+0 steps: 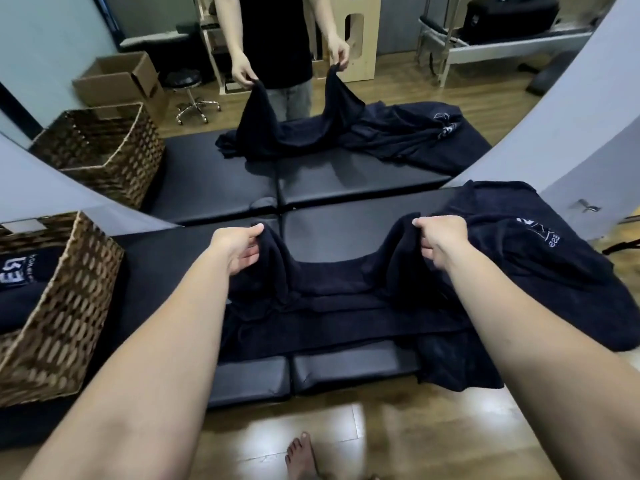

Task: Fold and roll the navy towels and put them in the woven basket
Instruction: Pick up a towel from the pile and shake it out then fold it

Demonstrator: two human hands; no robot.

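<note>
1. Head view: both bare forearms reach forward over a black padded bench [346, 237].
2. Left hand [239, 249] pinches a raised corner of the navy towel [329, 299]; right hand [441, 239] pinches the other corner, so the soft terry sags between them and lies in flat folds on the smooth vinyl.
3. More navy towels [540, 265], one with pale lettering, lie heaped at right.
4. Woven basket [59, 306], boxy with open weave, stands at left with dark cloth inside.
5. Mirror [311, 98] behind.
</note>
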